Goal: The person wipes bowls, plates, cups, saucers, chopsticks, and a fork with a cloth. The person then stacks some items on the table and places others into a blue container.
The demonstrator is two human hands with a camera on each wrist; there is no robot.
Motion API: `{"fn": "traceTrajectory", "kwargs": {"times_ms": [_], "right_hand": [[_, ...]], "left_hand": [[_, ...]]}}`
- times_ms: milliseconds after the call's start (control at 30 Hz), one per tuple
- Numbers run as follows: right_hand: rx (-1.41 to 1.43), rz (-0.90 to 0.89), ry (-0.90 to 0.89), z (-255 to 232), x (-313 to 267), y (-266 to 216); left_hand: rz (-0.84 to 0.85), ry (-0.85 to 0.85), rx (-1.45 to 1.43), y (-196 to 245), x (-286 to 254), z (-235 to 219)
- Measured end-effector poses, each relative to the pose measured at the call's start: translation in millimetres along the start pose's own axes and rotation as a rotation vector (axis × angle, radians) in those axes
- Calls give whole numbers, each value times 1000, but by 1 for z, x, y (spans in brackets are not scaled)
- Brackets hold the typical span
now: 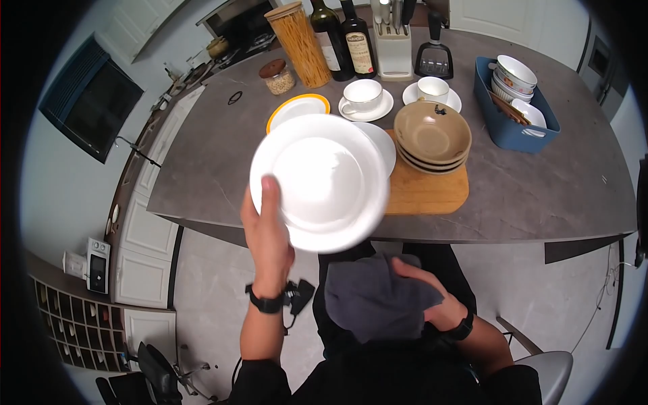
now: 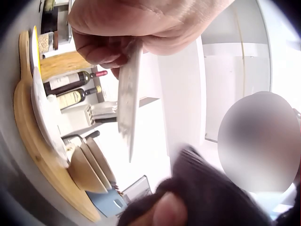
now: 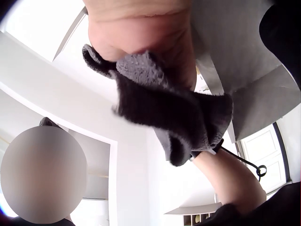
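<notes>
My left hand (image 1: 266, 226) grips a white plate (image 1: 331, 179) by its left rim, thumb on the upper face. The plate is held up in front of the counter's near edge, seen almost edge-on in the left wrist view. Lower and to the right, my right hand (image 1: 432, 293) holds a dark grey cloth (image 1: 378, 297), which hangs loosely bunched over my lap. In the right wrist view the cloth (image 3: 160, 103) droops in folds from the palm. Behind the held plate, another white plate (image 1: 381, 145) shows partly on a wooden board (image 1: 428, 192), beside stacked brown bowls (image 1: 432, 135).
A yellow-rimmed plate (image 1: 297, 108), a white cup (image 1: 362, 94) on a saucer and a second cup (image 1: 432, 89) stand farther back. Bottles (image 1: 358, 44), a pasta jar (image 1: 300, 44) and a knife block (image 1: 393, 54) line the far edge. A blue bin (image 1: 516, 135) holds bowls at right.
</notes>
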State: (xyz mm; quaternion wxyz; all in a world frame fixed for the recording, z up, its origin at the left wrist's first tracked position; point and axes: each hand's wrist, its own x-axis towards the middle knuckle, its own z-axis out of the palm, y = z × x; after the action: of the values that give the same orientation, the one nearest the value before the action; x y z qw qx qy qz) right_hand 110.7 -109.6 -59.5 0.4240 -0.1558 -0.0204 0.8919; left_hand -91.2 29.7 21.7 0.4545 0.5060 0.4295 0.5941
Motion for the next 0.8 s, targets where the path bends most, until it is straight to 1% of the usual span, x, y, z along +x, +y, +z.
{"fn": "traceTrajectory", "kwargs": {"times_ms": [33,67,100,133,167,233,300,367,433,500,567,633,700,733,800], "right_hand": [[91,-6,-13,1,-6,-2],[92,-10,-13,-1,-8,-4],[124,-87,18,-4,-10,-6],[155,-165,49,-6,-12,-8],[157,-172,50,-6,-16,-10],[179,-237,76,-4,-23,-15],[175,-269,68,3,-30,-18],[169,-296,60,6,-35,-21],[198,-311,-16,3,-38,-24],[218,-301,-32,0,-38,-26],[238,-294,-49,-1,-39,-30],[218,-323,-18,3,-41,-33],[210,-337,-10,3,-41,-36],[198,-349,-4,3,-40,-37],[194,-361,-3,3,-38,-39]], "left_hand": [[4,7,-28,-5,16,-1],[-16,-19,-56,-7,29,1],[-17,-25,-57,-10,41,4],[-65,-42,-41,-13,51,7],[-113,-60,-25,-17,61,9],[-112,-108,3,-22,76,10],[-284,-257,160,-23,84,11],[-303,-272,157,-26,84,21],[-325,-280,157,-30,83,26],[-316,-331,92,-36,84,27],[-293,-315,130,-41,85,28],[-270,-302,169,-48,88,24],[-129,-316,320,-57,91,18],[-131,-316,322,-56,90,18],[-59,-258,534,-51,86,21]]}}
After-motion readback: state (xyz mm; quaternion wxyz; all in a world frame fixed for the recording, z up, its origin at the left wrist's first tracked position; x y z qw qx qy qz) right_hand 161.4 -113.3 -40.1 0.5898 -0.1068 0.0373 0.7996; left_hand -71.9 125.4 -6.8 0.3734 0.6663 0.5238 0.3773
